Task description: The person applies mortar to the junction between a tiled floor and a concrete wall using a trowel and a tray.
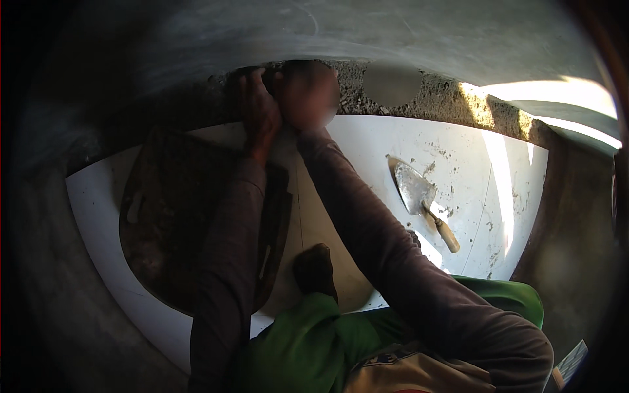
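My left hand (261,108) reaches to the dark gap at the foot of the grey curved wall (308,26), its fingers pointing up and slightly apart. My right hand (308,98) is just beside it, mostly blurred, so its fingers and anything in them are unclear. Both hands are at the far edge of a white curved board (354,144), where a strip of rough gravelly mortar (439,98) runs along the wall. Beneath my left forearm lies a dark, dirty tub or pan (160,216) with slotted handles.
A pointed trowel (413,190) with a wooden handle lies on the board to the right, among mortar crumbs. My dark shoe (313,265) rests on the board below my hands. A patterned panel (570,360) stands at the lower right edge. Sunlight streaks cross the wall and board.
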### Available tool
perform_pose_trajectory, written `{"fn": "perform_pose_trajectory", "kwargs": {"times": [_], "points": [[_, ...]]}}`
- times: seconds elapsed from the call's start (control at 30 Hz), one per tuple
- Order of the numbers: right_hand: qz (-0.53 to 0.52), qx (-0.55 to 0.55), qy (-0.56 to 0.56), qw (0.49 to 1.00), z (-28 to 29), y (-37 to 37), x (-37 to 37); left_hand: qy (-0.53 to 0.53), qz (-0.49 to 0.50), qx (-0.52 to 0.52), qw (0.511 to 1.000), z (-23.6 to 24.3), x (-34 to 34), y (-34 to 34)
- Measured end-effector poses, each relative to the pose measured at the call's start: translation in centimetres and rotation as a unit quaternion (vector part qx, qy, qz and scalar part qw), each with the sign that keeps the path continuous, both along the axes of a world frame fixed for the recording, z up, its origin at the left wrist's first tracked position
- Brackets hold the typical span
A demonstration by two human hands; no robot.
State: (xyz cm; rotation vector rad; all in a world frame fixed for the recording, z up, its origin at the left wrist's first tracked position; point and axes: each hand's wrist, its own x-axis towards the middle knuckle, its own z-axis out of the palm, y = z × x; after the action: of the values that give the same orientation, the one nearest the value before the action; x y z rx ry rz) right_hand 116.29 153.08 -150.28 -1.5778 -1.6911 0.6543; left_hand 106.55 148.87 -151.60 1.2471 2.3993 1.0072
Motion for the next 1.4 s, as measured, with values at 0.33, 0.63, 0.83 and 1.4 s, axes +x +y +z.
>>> {"fn": "perform_pose_trajectory", "kwargs": {"times": [0.33,0.63,0.83,1.4], "points": [[-0.038,-0.087,0.3,0.949,0.9,-0.4,-7.2,-0.265,0.039,0.115,0.956,-1.4,-4.2,1.7],[0.02,-0.228,0.472,0.851,9.1,-10.0,-8.7,-0.043,0.07,0.107,0.991,8.1,-5.6,-8.6],[0.308,-0.229,0.305,0.871,13.1,-24.8,-7.0,0.073,0.221,-0.027,0.972,11.1,-8.8,-37.7],[0.431,0.039,0.01,0.902,9.6,-8.3,3.0,0.045,0.065,-0.255,0.964,12.3,-6.8,-14.7]]}}
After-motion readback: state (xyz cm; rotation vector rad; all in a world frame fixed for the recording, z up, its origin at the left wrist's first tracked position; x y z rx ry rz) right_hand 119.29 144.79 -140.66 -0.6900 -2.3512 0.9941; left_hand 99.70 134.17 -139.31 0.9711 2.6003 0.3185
